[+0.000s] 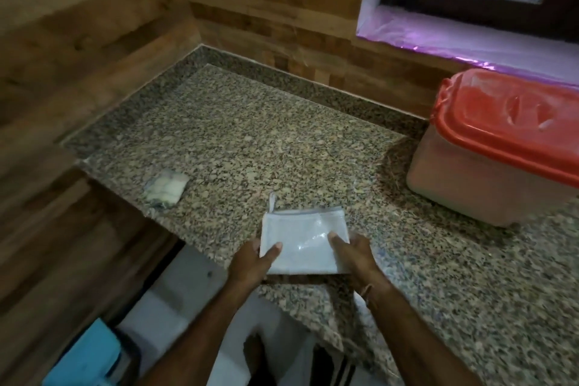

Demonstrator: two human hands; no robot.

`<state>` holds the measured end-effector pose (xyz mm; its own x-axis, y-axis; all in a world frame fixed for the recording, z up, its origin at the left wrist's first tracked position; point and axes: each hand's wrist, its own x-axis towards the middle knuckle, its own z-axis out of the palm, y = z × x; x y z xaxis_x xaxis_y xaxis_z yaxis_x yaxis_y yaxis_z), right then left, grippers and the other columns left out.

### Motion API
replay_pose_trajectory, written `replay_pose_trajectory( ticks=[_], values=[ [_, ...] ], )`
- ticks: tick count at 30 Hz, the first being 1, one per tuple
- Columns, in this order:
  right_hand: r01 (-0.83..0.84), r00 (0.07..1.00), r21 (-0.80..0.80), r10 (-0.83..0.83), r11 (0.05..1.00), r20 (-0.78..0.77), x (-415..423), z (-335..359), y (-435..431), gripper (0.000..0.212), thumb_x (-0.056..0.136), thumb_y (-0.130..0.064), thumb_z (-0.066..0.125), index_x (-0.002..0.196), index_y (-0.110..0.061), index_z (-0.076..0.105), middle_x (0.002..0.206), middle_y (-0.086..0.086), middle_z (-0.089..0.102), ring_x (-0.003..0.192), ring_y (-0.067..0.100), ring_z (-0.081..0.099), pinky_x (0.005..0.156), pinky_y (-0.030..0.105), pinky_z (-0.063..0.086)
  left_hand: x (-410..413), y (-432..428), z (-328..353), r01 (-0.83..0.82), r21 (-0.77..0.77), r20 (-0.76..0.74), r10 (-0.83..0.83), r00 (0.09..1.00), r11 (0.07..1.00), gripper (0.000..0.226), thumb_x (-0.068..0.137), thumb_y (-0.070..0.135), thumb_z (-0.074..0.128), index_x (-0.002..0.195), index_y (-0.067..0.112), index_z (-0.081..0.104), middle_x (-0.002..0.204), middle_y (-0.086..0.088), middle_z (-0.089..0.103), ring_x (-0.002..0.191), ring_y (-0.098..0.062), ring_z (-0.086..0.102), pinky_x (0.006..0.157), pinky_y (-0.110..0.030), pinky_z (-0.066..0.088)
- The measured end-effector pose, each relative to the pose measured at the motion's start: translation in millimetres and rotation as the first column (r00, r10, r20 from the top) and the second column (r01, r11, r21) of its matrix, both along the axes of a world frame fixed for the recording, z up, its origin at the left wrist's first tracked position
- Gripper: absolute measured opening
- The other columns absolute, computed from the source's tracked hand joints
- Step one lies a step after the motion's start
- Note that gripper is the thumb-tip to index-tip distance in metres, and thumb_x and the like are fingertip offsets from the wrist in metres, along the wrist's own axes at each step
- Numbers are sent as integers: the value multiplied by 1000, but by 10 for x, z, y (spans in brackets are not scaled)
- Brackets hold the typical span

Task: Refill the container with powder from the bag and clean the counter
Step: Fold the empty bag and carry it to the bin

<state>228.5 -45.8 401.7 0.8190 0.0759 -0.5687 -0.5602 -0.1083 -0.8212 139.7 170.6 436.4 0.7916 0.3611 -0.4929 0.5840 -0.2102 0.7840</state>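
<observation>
A flat, folded white plastic bag [302, 240] lies near the front edge of the speckled granite counter [250, 135]. My left hand [250, 263] grips its left edge with the thumb on top. My right hand [357, 255] holds its right edge, thumb pressed on the bag. A large translucent container [476, 178] with pinkish powder inside stands at the right, closed by a red lid [513, 122]. A small folded cloth [166, 186] rests near the counter's left edge, apart from my hands.
Wood-patterned walls enclose the counter at the left and back. A window with a purple-lined sill [454, 41] sits above the container. Below the counter's front edge are a white floor and a blue object [84, 357].
</observation>
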Motion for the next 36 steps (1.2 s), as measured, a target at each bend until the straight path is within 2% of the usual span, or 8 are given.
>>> replay_pose_trajectory(
  ticks=[3,8,14,18,22,28,32,36],
  values=[
    [-112,992,71,107,991,66,-126,214,129,23,96,-23,67,114,-8,71,103,12,78,92,30,76,78,47,64,-114,178,6,-216,-93,27,219,975,972,87,64,81,72,112,8,64,112,-9,74,98,-25,72,82,-42,60],
    [-305,943,125,280,944,181,-430,532,620,20,101,-23,60,111,-10,71,100,7,79,91,26,76,73,38,63,-572,452,270,-382,-372,-30,401,916,846,34,89,37,75,113,14,72,105,-5,79,92,-21,77,72,-32,63],
    [-480,873,25,475,877,109,-1126,380,1554,33,100,-40,59,102,-10,70,95,10,76,81,25,73,65,36,60,-1721,1018,188,-622,-354,-53,649,759,699,28,89,28,77,110,10,71,98,-7,77,82,-21,72,54,-21,56],
    [-655,733,-124,666,746,134,-1783,88,2377,52,84,-58,66,105,-11,72,99,4,77,92,26,73,85,46,61,-2719,1516,-1,-754,-390,-82,795,600,529,23,90,26,75,110,16,69,98,-2,74,83,-19,70,51,-18,54],
    [-743,631,-225,772,630,79,-2554,-80,3161,19,91,-20,73,97,-6,62,81,-1,60,78,17,59,60,12,48,-3725,2105,-344,-825,-428,-123,881,457,369,35,87,27,79,119,19,69,114,-7,75,102,-28,71,68,-28,61],
    [-826,518,-295,853,481,-58,-3421,-669,4115,22,84,-25,79,100,-16,69,98,6,70,88,23,68,76,30,58,-4791,2810,-856,-922,-374,-261,942,211,103,32,81,28,84,103,7,73,105,-15,75,88,-32,72,87,-43,59],
    [-870,445,-309,882,385,-153,-3779,-1166,4664,18,87,-26,75,101,-21,65,108,7,70,101,25,69,94,43,58,-5199,3132,-1317,-932,-311,-335,939,-79,-189,35,84,17,82,112,1,68,116,-20,69,87,-31,67,82,-44,58],
    [-885,372,-377,902,273,-218,-4007,-2071,5113,19,83,-32,78,95,-27,64,102,1,72,99,19,69,94,42,58,-5487,3409,-1973,-883,-295,-416,881,-226,-366,41,86,17,79,120,3,62,122,-18,66,90,-30,66,61,-35,53]
  ],
)
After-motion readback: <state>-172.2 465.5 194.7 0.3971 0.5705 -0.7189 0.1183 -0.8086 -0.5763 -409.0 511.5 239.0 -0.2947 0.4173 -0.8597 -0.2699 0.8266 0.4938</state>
